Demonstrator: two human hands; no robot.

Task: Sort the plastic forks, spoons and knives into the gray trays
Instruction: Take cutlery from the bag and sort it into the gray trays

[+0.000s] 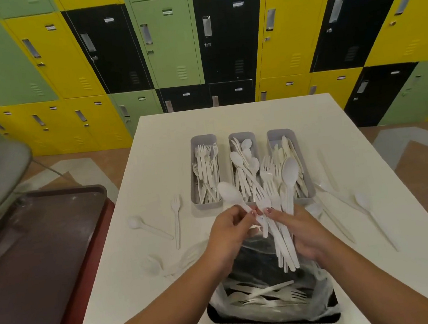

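Three gray trays stand side by side on the white table: the left tray [201, 140] holds forks, the middle tray [241, 135] holds spoons, the right tray [280, 133] holds knives. My right hand [303, 229] grips a bundle of white cutlery [284, 239], forks and a spoon fanning upward over the trays. My left hand [230, 228] pinches the handle of a single white spoon [230, 193] at the bundle's left side. Below my hands a black bin lined with clear plastic [273, 311] holds several more pieces.
Loose cutlery lies on the table: a spoon [146, 228] and a fork [177, 218] to the left, a spoon [371, 214] and knives to the right. A dark tray [33, 260] sits at the left. Lockers line the back wall.
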